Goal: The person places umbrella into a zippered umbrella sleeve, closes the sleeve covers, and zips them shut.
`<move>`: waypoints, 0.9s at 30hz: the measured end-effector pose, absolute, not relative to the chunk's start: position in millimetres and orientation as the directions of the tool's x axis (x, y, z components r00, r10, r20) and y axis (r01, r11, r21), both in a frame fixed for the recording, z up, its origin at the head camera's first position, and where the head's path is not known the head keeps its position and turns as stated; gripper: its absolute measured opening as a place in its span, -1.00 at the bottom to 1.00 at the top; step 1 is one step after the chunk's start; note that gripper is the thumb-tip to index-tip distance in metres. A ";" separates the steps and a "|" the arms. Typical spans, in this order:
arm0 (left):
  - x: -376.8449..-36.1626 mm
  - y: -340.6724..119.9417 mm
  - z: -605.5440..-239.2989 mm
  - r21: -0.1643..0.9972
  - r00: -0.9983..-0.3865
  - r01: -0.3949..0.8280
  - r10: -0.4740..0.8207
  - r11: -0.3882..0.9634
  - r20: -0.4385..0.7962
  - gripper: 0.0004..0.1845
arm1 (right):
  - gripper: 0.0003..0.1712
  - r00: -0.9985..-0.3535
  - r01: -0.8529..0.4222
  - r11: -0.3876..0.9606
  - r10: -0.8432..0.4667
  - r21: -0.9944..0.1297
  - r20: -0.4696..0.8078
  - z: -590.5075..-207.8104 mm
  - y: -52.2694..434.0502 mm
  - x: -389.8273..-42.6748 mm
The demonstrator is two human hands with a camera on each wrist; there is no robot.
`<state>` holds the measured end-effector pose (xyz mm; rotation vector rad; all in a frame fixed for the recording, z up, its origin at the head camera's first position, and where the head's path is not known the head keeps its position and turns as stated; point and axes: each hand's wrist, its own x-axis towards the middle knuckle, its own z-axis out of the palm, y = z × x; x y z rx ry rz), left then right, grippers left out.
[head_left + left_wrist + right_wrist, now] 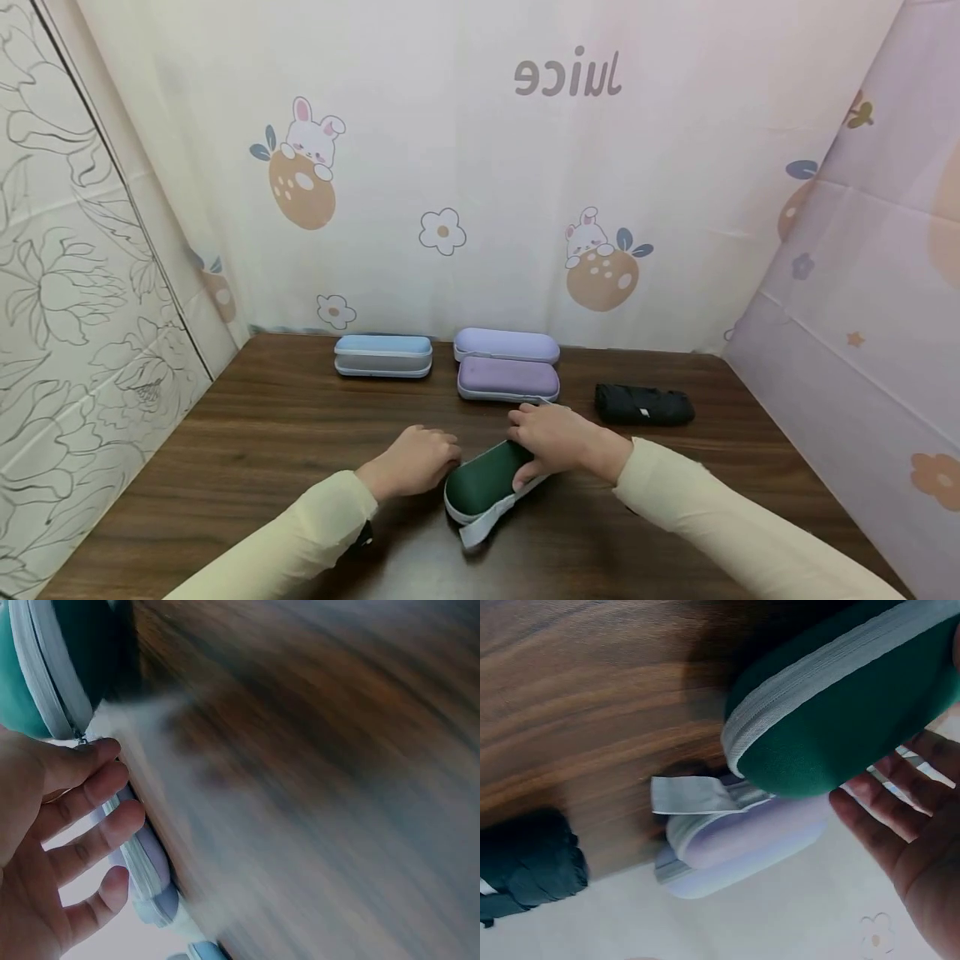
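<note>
A green zippered case (483, 482) with a grey zip band lies at an angle on the table, a grey strap (480, 532) hanging at its near end. My right hand (558, 437) holds the case over its right part, thumb on the near side and fingers behind; the right wrist view has those fingers (881, 817) against the green side. At the case's left end is my left hand (416, 461). In the left wrist view its thumb and forefinger pinch the small zip pull (82, 740), while the other fingers are spread loosely.
Behind the green case stand a purple case (508, 377) and a lavender case (506, 343), one before the other. A light blue case (383, 356) is at the back left. A folded black bundle (643, 405) lies to the right on the wooden table (285, 425). Printed curtains close off the back and right.
</note>
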<state>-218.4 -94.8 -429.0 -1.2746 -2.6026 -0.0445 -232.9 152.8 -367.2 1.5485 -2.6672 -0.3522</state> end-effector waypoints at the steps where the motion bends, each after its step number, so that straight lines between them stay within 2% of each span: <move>1: -218.0 -97.4 -429.5 -0.073 -0.595 0.778 0.769 0.624 0.232 -0.90 | -0.28 -0.513 -0.844 0.490 -0.855 0.217 -0.068 -368.5 155.4 -232.9; 7: -216.6 -107.6 -430.3 -0.044 -0.620 0.761 0.745 0.647 0.246 -0.89 | -0.29 -0.566 -0.799 0.549 -0.824 0.245 0.001 -376.2 165.8 -228.4; 15: -215.2 -110.5 -428.9 -0.075 -0.606 0.758 0.742 0.648 0.286 -0.90 | -0.35 -0.603 -0.750 0.605 -0.791 0.268 0.098 -380.3 162.1 -214.8; 19: -213.4 -111.7 -425.4 -0.069 -0.610 0.755 0.737 0.652 0.291 -0.90 | -0.37 -0.644 -0.703 0.655 -0.751 0.275 0.144 -383.1 161.1 -211.8; 22: -212.2 -110.7 -424.3 -0.059 -0.608 0.759 0.739 0.648 0.291 -0.89 | -0.34 -0.684 -0.660 0.697 -0.712 0.281 0.159 -385.0 160.7 -211.3; 27: -208.5 -106.4 -423.2 -0.052 -0.602 0.768 0.747 0.638 0.282 -0.84 | -0.31 -0.714 -0.632 0.723 -0.683 0.280 0.154 -387.2 158.8 -211.1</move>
